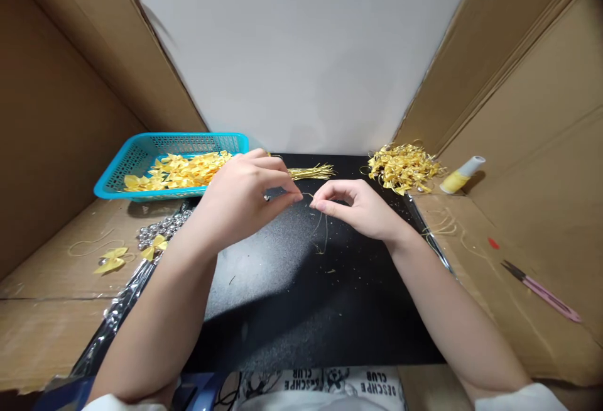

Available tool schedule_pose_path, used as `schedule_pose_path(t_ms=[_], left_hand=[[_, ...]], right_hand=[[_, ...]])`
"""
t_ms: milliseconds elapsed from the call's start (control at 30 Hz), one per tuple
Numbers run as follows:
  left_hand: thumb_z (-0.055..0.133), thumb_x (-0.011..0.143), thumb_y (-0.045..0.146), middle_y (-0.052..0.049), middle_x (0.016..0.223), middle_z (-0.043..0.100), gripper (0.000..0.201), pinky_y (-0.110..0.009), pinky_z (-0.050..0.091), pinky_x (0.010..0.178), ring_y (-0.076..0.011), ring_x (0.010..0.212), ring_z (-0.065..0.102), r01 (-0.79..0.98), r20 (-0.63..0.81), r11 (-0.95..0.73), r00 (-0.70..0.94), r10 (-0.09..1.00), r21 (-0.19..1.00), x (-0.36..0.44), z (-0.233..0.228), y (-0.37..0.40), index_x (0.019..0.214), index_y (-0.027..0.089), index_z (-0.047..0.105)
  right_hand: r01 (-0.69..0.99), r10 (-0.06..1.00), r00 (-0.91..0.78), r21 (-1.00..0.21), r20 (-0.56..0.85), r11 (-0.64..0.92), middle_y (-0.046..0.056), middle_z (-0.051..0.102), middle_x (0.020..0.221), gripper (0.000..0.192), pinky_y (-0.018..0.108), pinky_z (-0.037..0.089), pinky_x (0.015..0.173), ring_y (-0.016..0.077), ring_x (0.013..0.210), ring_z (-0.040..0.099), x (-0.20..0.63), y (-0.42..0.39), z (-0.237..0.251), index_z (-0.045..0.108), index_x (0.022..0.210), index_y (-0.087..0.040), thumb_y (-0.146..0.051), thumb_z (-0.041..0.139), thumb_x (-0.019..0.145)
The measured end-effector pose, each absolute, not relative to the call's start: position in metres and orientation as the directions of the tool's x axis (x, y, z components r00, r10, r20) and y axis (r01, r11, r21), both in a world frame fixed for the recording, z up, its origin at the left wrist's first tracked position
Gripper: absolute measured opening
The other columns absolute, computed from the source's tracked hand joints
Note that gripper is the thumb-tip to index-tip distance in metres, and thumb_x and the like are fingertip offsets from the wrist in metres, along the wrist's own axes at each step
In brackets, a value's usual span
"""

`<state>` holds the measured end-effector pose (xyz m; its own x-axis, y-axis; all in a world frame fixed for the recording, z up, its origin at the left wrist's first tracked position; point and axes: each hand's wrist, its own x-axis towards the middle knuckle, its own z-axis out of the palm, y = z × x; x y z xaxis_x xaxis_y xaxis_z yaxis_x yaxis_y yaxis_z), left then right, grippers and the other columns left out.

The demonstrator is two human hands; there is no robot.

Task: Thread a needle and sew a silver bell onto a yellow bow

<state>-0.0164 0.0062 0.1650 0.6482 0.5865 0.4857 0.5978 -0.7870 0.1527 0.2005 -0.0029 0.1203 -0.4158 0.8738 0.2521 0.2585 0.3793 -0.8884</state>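
Note:
My left hand (245, 194) and my right hand (360, 210) meet over a black mat (292, 298), fingertips almost touching. Both pinch a thin gold string (321, 225) that loops down between them toward the mat. A small silver bit shows at my left fingertips; what it is I cannot tell. Just behind my hands lies a bundle of cut gold strings (311, 173). Yellow ribbon bows (181, 171) fill a turquoise basket (127, 163) at the back left. A heap of bows with gold loops (402, 168) sits at the back right.
Brown cardboard walls stand on both sides, a white wall behind. Silver bells (162, 229) and two loose yellow bows (113, 260) lie left of the mat. A small yellow bottle with a white cap (461, 175) and pink snips (541, 290) lie on the right cardboard.

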Motion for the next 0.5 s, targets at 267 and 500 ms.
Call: schedule_pose_path(t_ms=[267,500], left_hand=[[0.062,0.085,0.046,-0.004,0.074,0.07,0.03,-0.031,0.046,0.071,-0.0169,0.072,0.06,0.65,0.447,-0.661,0.498,0.743,0.375,-0.051,0.138,0.024,0.073,0.019,0.071],[0.06,0.082,0.053,-0.006,0.079,0.072,0.037,-0.031,0.047,0.071,-0.0208,0.077,0.064,0.699,0.235,-0.509,0.456,0.858,0.503,-0.055,0.082,0.021,0.072,0.019,0.071]], right_hand=[[0.369,0.902,-0.43,-0.906,0.032,0.208,0.005,0.074,0.082,0.019,0.033,0.051,0.079,0.0182,0.08,0.068,0.239,-0.014,0.091,0.072,0.079,-0.016,-0.035,0.069,0.08],[0.426,0.901,-0.402,-0.904,-0.164,0.026,0.005,0.074,0.071,0.017,0.03,0.051,0.071,0.0169,0.07,0.067,0.261,-0.024,0.065,0.073,0.073,-0.014,-0.03,0.07,0.076]])
